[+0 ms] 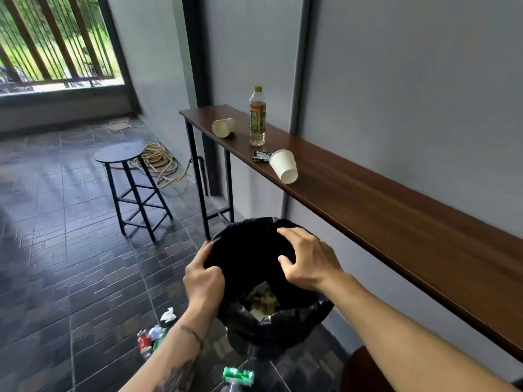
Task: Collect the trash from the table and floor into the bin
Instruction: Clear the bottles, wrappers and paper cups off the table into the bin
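Note:
A bin lined with a black bag [249, 250] stands on the floor below the long wooden table [396, 210]; some trash shows inside it. My left hand [203, 281] pinches the bag's left edge. My right hand [308, 258] presses on the bag's right side, fingers bent over the plastic. On the table lie two tipped paper cups [223, 127] [284, 166], an upright plastic bottle [257, 117] and a small dark wrapper [261, 156]. On the floor at lower left are a crushed can [143, 342], white crumpled tissue [168, 315] and a green-labelled bottle [237, 376].
A black round stool [124, 154] stands on the tiled floor to the left, with a coil of hose [158, 159] behind it by the wall. A brown round seat [365, 372] is at the lower right. A barred window fills the far left.

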`<action>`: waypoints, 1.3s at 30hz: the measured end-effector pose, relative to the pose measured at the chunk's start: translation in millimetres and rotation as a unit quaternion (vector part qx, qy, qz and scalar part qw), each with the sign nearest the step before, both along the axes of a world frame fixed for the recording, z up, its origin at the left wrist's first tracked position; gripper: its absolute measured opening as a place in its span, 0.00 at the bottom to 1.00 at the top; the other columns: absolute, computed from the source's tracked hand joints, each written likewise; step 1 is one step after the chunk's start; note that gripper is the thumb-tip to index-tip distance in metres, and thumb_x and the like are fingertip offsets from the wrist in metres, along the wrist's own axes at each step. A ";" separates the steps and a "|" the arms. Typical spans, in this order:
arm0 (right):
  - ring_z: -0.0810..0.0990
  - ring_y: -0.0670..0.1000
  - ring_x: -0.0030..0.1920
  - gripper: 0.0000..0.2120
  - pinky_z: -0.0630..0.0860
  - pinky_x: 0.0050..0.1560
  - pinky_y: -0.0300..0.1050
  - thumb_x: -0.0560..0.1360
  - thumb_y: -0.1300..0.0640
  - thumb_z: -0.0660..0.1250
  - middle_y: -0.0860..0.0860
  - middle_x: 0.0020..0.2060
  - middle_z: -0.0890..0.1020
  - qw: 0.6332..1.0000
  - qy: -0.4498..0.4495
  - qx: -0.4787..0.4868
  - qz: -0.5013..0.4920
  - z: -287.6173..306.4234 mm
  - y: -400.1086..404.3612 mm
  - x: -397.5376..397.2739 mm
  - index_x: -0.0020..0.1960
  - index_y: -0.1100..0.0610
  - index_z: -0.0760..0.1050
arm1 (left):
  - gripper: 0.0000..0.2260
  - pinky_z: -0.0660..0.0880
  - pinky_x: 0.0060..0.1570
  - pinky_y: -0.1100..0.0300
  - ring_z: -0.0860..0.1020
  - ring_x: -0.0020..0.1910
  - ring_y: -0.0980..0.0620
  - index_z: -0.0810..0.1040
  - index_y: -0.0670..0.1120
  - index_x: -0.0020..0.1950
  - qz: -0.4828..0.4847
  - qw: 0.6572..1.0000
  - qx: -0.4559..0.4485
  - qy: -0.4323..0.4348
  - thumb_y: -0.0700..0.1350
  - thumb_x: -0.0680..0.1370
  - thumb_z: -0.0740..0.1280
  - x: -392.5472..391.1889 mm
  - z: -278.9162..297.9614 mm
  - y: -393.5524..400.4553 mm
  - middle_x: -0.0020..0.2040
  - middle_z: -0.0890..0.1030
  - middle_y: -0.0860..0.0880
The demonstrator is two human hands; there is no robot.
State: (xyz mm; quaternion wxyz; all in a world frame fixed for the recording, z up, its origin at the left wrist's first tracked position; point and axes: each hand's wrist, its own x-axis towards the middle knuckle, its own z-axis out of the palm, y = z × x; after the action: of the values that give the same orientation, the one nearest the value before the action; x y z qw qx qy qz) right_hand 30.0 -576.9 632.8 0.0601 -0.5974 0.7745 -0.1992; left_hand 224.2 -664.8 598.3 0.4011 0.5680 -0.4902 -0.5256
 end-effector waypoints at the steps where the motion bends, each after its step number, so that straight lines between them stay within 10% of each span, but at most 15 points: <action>1: 0.77 0.57 0.63 0.30 0.74 0.60 0.52 0.72 0.48 0.63 0.48 0.69 0.73 1.000 0.000 -0.005 -0.002 5.2 -5.8 -1.1 0.74 0.47 0.64 | 0.34 0.77 0.39 0.69 0.83 0.49 0.58 0.81 0.54 0.68 -0.003 1.000 0.001 0.003 0.29 0.68 0.57 2.3 0.8 -2.9 0.66 0.80 0.60; 7: 0.76 0.57 0.62 0.30 0.73 0.58 0.52 0.72 0.49 0.64 0.51 0.66 0.73 0.997 0.013 -0.051 -0.065 40.2 -56.3 -19.0 0.73 0.48 0.65 | 0.35 0.83 0.54 0.50 0.85 0.51 0.49 0.82 0.59 0.64 -0.023 1.000 0.003 0.015 0.36 0.63 0.58 16.4 -4.8 -48.3 0.58 0.86 0.55; 11: 0.76 0.60 0.58 0.28 0.76 0.54 0.54 0.71 0.48 0.64 0.53 0.61 0.72 0.988 0.009 -0.053 -0.147 49.8 -94.1 -37.9 0.70 0.48 0.64 | 0.34 0.83 0.35 0.54 0.84 0.36 0.51 0.82 0.56 0.65 -0.036 0.999 0.000 0.024 0.32 0.66 0.58 16.7 9.5 -85.4 0.56 0.86 0.51; 17: 0.75 0.62 0.60 0.31 0.75 0.58 0.56 0.71 0.45 0.66 0.55 0.62 0.70 0.976 -0.015 -0.003 -0.218 45.6 -133.0 -62.5 0.71 0.48 0.60 | 0.32 0.76 0.28 0.71 0.83 0.39 0.56 0.82 0.54 0.66 -0.033 0.999 -0.013 0.010 0.30 0.69 0.59 14.4 17.9 -128.7 0.58 0.86 0.50; 22: 0.75 0.63 0.61 0.37 0.74 0.59 0.55 0.71 0.44 0.66 0.57 0.64 0.68 0.967 -0.032 0.002 -0.253 42.2 -162.8 -79.4 0.75 0.48 0.55 | 0.32 0.80 0.34 0.64 0.84 0.38 0.54 0.82 0.55 0.66 -0.024 1.000 0.005 0.019 0.31 0.69 0.59 10.6 9.9 -151.3 0.55 0.86 0.50; 26: 0.75 0.63 0.60 0.39 0.75 0.57 0.54 0.71 0.43 0.67 0.58 0.64 0.68 0.967 -0.040 -0.024 -0.251 37.4 -190.7 -92.0 0.76 0.48 0.53 | 0.34 0.82 0.57 0.45 0.85 0.52 0.46 0.82 0.61 0.63 0.001 1.000 0.016 0.018 0.36 0.63 0.59 2.2 -6.8 -167.2 0.56 0.87 0.54; 33: 0.73 0.66 0.61 0.32 0.73 0.57 0.56 0.73 0.53 0.66 0.61 0.62 0.71 0.969 -0.050 -0.066 -0.232 16.3 -224.9 -116.6 0.74 0.53 0.60 | 0.31 0.81 0.30 0.61 0.83 0.34 0.53 0.82 0.55 0.64 0.024 0.999 0.022 -0.002 0.28 0.70 0.59 -16.5 13.5 -174.5 0.51 0.86 0.51; 39: 0.76 0.60 0.54 0.32 0.75 0.53 0.52 0.65 0.55 0.62 0.58 0.57 0.75 0.970 -0.064 -0.203 -0.116 16.6 -217.9 -83.0 0.70 0.53 0.66 | 0.34 0.85 0.41 0.50 0.86 0.41 0.49 0.82 0.54 0.67 0.034 0.999 0.014 0.010 0.30 0.67 0.58 -22.3 7.3 -190.4 0.57 0.86 0.49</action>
State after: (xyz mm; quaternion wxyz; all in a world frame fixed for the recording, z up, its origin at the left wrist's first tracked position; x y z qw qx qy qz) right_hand -52.9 -794.8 649.4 -0.0361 -0.4889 0.7766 -0.3957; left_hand 201.8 -855.2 605.6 0.4158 0.5848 -0.4589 -0.5240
